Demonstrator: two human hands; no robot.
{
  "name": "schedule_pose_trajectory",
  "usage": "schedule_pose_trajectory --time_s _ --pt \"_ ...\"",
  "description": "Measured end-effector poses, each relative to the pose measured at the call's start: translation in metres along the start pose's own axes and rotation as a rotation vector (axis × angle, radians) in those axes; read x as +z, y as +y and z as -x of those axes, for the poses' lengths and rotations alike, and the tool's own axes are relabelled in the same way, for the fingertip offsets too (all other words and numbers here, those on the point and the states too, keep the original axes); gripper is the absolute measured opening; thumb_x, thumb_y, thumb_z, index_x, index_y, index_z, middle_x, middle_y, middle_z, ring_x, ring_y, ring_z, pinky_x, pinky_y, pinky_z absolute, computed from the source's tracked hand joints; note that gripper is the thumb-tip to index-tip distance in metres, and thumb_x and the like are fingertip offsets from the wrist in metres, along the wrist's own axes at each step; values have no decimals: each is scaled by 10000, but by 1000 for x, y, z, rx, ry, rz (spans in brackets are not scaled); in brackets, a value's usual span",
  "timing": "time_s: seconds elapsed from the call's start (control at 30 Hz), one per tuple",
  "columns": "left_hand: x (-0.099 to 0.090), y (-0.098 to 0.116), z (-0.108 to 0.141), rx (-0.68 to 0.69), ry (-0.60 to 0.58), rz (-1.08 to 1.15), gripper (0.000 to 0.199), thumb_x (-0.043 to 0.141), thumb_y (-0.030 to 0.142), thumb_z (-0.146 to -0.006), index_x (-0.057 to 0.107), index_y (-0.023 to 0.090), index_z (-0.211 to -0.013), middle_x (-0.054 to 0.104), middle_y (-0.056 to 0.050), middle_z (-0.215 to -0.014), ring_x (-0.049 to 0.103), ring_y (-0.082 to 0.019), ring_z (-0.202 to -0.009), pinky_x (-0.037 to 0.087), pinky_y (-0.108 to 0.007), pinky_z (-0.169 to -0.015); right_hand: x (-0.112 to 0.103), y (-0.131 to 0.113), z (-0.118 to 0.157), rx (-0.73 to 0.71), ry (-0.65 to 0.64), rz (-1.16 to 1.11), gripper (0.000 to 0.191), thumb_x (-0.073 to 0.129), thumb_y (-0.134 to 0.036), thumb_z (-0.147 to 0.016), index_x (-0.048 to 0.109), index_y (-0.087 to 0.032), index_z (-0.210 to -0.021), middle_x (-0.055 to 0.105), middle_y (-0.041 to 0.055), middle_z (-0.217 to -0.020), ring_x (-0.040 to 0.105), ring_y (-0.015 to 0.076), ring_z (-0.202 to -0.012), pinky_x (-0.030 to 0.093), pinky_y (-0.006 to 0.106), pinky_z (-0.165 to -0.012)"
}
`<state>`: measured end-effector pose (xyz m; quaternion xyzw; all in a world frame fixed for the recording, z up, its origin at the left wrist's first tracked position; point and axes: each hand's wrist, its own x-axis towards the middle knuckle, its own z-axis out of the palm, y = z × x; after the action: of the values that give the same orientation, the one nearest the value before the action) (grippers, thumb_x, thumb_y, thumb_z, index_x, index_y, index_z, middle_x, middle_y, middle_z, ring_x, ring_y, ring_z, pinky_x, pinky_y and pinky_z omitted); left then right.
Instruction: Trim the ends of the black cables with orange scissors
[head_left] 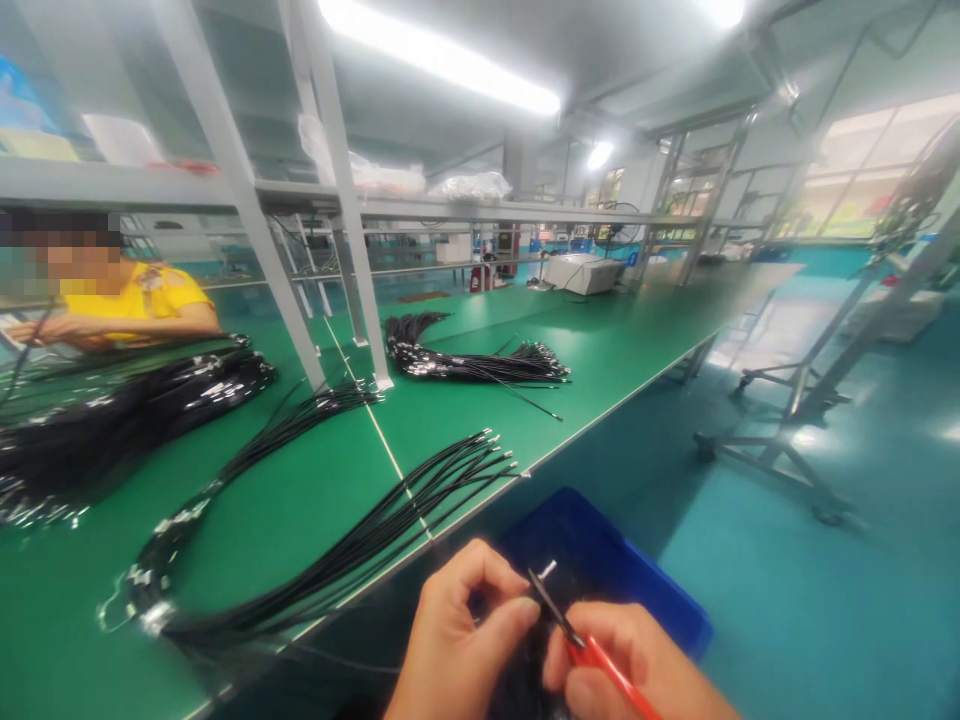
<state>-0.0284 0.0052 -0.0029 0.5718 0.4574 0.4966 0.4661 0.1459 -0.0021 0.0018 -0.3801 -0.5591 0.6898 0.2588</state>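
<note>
Scissors (587, 651) gripped by the right hand (643, 642) angled just beside the left hand (461, 630), which seemingly pinched a cable (549, 570); slipping risked a cut.

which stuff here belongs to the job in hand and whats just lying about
Likely in the job:
- red-handled tool, in the right hand
- nearest cable bundle
- blue bin below

Seemingly just lying about:
- white box
- plastic bag

yellow-shirted co-worker (169, 300) | white box (585, 274) | wheeled stand (841, 368) | lit ceiling lamp (442, 55)
</note>
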Motion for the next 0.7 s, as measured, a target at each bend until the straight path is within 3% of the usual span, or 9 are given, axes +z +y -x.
schedule_pose_trajectory --time_s 0.17,0.27,0.33,0.43,0.5,0.63,0.7 --pt "6 -9 -2 -43 10 -12 86 638 192 -701 573 174 -648 540 37 -607 493 -129 -607 390 -222 -593 -9 13 4 34 -27 -57 586 712 -713 -511 602 -188 -747 445 -51 -557 338 82 -487 248 228 -461" --pt "12 -11 -9 -105 35 -44 103 624 207 -695 561 166 -624 528 36 -570 487 -125 -569 386 -223 -559 -16 11 13 -89 198 -241 563 740 -659 -549 622 -197 -849 475 -49 -572 342 85 -477 242 229 -447" --pt "9 -10 -17 -103 53 -94 102 621 213 -689 563 162 -622 534 33 -568 490 -123 -566 390 -225 -567 -18 4 18 -207 404 -355 375 708 -533 -692 646 -205 -864 491 -34 -588 380 105 -513 297 236 -476" --pt "-2 -8 -27 -106 73 -139 127 587 289 -742 544 177 -703 540 34 -640 495 -120 -621 402 -219 -605 -16 -5 18 -292 524 -463 229 690 -414 -739 670 -207 -834 506 -26 -601 379 104 -510 322 240 -480" --pt "-7 -7 -29 -109 -8 -195 135 581 311 -760 543 185 -729 549 39 -657 508 -117 -634 408 -210 -604 -14 -7 16 -296 563 -503 212 696 -393 -733 674 -206 -832 510 -27 -600 381 100 -502 320 238 -475" --pt "-8 -9 -29 -159 -357 -412 68 658 249 -722 637 191 -693 633 41 -648 588 -127 -623 445 -201 -579 -10 -4 11 -298 573 -534 173 689 -353 -744 673 -203 -829 511 -30 -591 408 97 -513 332 235 -495" --pt "-11 -14 -37 -196 -424 -598 58 638 218 -768 676 197 -729 682 16 -742 633 -157 -733 477 -235 -676 -11 -2 10 -299 559 -537 166 686 -348 -752 672 -204 -834 518 -30 -601 410 94 -516 335 234 -501"
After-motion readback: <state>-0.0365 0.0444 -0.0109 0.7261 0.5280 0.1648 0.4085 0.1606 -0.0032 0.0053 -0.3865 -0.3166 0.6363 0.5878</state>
